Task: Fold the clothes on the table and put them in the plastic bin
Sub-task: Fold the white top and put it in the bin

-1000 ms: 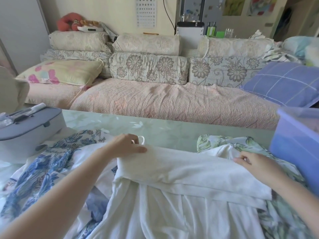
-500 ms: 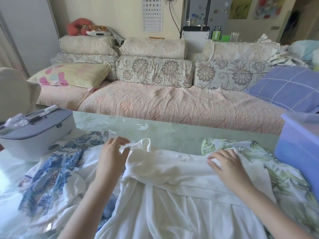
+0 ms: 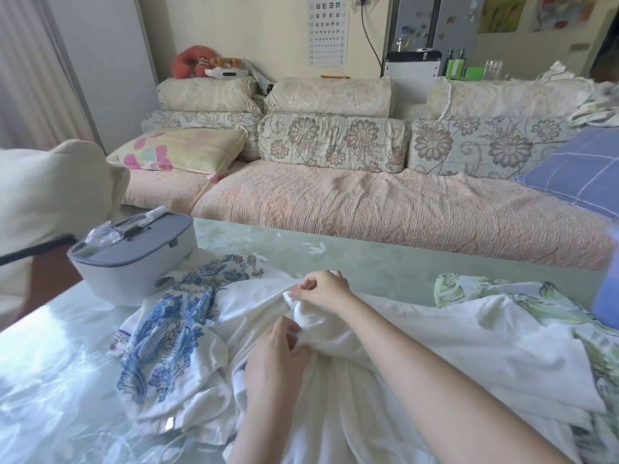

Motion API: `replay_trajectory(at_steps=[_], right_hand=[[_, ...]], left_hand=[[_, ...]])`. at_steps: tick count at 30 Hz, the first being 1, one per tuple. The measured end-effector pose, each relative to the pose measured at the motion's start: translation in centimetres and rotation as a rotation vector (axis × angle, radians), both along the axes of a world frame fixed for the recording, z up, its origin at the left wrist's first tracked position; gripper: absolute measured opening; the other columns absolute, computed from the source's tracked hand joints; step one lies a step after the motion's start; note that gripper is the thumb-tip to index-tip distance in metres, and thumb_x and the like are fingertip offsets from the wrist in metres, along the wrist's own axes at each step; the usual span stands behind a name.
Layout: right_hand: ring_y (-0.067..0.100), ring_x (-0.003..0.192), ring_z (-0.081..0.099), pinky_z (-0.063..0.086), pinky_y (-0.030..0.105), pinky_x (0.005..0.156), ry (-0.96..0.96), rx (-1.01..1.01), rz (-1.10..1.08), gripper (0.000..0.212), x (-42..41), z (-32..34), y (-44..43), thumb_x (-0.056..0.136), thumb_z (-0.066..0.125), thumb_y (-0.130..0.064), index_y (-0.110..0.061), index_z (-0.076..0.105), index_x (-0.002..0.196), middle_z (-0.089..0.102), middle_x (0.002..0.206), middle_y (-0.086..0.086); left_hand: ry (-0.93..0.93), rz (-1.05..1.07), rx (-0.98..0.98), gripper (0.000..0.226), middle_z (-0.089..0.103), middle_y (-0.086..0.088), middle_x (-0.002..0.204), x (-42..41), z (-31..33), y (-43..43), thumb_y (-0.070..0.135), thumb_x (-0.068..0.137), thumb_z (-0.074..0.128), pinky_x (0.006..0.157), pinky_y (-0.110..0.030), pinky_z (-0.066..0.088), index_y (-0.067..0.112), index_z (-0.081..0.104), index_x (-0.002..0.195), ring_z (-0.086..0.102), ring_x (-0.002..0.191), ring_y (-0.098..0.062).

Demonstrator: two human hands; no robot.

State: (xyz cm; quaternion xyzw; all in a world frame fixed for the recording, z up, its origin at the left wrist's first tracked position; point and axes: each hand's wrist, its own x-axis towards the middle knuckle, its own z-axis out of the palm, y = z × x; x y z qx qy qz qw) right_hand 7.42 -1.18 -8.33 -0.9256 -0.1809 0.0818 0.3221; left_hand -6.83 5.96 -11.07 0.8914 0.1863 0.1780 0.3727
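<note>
White garment soft, light, floppy. We pinch bunched corner: left hand at 6 o'clock of bunch, right hand at 12. Best held by edges.

counter in foreground, sofa behind its far edge. three garments on counter: middle garment spread from centre to near edge; left garment beside it, partly under it; right garment toward right, partly under middle garment. case on counter at left, just behind left garment. bin at right edge of view, beside right garment. both hands on middle garment, left of its centre: right hand farther, left hand nearer, close together. pillow on sofa seat at left.
</note>
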Motion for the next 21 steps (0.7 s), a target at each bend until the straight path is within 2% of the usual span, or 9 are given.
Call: replay_trajectory(at_steps=[2, 6, 8, 10, 13, 15, 17, 19, 21], right_hand=[[0.017, 0.102, 0.052, 0.035, 0.03, 0.091, -0.034, 0.082, -0.024, 0.016, 0.2, 0.2, 0.5, 0.082, 0.067, -0.043, -0.027, 0.065, 0.081, 0.061, 0.087, -0.007], [0.017, 0.083, 0.057, 0.042, 0.029, 0.077, -0.02, 0.707, -0.371, 0.012, 1.0, 0.9, 1.4, 0.085, 0.066, -0.027, -0.015, 0.067, 0.084, 0.062, 0.082, -0.001], [0.019, 0.086, 0.059, 0.044, 0.031, 0.079, -0.02, 0.635, -0.394, 0.014, 1.6, 0.4, 1.5, 0.086, 0.066, -0.028, -0.014, 0.067, 0.086, 0.063, 0.082, -0.001], [0.021, 0.095, 0.06, 0.043, 0.031, 0.084, -0.027, 0.438, -0.31, 0.016, 1.7, -0.6, 1.6, 0.088, 0.062, -0.035, -0.019, 0.067, 0.09, 0.067, 0.087, -0.002], [0.024, 0.113, 0.049, 0.035, 0.032, 0.096, -0.131, 0.251, -0.209, 0.027, 0.7, -1.3, 1.0, 0.093, 0.054, -0.038, -0.02, 0.065, 0.11, 0.067, 0.109, 0.001], [0.025, 0.117, 0.045, 0.03, 0.031, 0.099, -0.293, 0.26, -0.173, 0.034, -0.9, -1.3, -0.8, 0.095, 0.051, -0.034, -0.016, 0.06, 0.122, 0.063, 0.12, 0.002], [0.024, 0.118, 0.046, 0.03, 0.028, 0.099, -0.427, 0.265, -0.088, 0.047, -3.1, -1.7, -3.5, 0.091, 0.043, -0.045, -0.016, 0.059, 0.125, 0.06, 0.126, -0.001], [0.018, 0.133, 0.036, 0.023, 0.023, 0.108, -0.421, 0.143, 0.063, 0.072, -5.2, -2.9, -6.7, 0.085, 0.025, -0.062, -0.018, 0.046, 0.138, 0.045, 0.143, -0.004], [0.01, 0.146, 0.003, 0.001, 0.02, 0.114, -0.32, -0.09, 0.176, 0.094, -6.9, -4.6, -9.9, 0.074, -0.003, -0.081, -0.026, 0.009, 0.15, 0.005, 0.157, -0.01]], left_hand=[[0.002, 0.046, 0.025, 0.015, 0.058, 0.01, 0.074, -0.1, 0.1, -0.3, 0.023, 0.079, 0.062, 0.057, -0.028, 0.038, 0.031, 0.052, 0.087, 0.053, 0.07, -0.011], [-0.116, 0.152, -0.017, 0.018, 0.054, 0.002, 0.089, -0.3, 0.5, -0.4, 0.007, 0.079, 0.058, 0.057, -0.031, 0.035, 0.022, 0.053, 0.088, 0.052, 0.069, -0.02], [-0.139, 0.163, 0.0, 0.021, 0.049, -0.001, 0.096, -0.4, 0.3, -0.1, 0.003, 0.079, 0.056, 0.056, -0.032, 0.033, 0.017, 0.054, 0.094, 0.054, 0.071, -0.024], [-0.144, 0.16, 0.027, 0.03, 0.046, -0.002, 0.1, -0.3, -0.1, -0.1, -0.003, 0.075, 0.053, 0.059, -0.032, 0.032, 0.015, 0.053, 0.098, 0.055, 0.079, -0.028], [-0.199, 0.109, 0.155, 0.052, 0.052, -0.007, 0.103, 0.0, -0.2, -0.5, -0.01, 0.06, 0.049, 0.073, -0.028, 0.031, 0.016, 0.059, 0.104, 0.051, 0.091, -0.031], [-0.268, 0.037, 0.279, 0.05, 0.061, -0.006, 0.102, 0.6, -0.2, -1.0, -0.001, 0.057, 0.039, 0.076, -0.029, 0.039, 0.02, 0.067, 0.094, 0.057, 0.09, -0.032], [-0.261, -0.042, 0.352, 0.049, 0.069, -0.002, 0.104, 1.2, -0.3, -1.5, 0.013, 0.063, 0.031, 0.078, -0.034, 0.05, 0.024, 0.072, 0.087, 0.064, 0.099, -0.03], [-0.11, -0.152, 0.394, 0.058, 0.064, -0.003, 0.122, 1.5, -0.9, -1.8, 0.025, 0.074, 0.021, 0.095, -0.041, 0.045, 0.024, 0.07, 0.105, 0.054, 0.122, -0.025], [0.103, -0.227, 0.413, 0.084, 0.032, -0.003, 0.152, 1.8, -2.2, -1.7, 0.042, 0.073, -0.003, 0.114, -0.04, 0.019, 0.022, 0.047, 0.137, 0.02, 0.144, -0.022]])
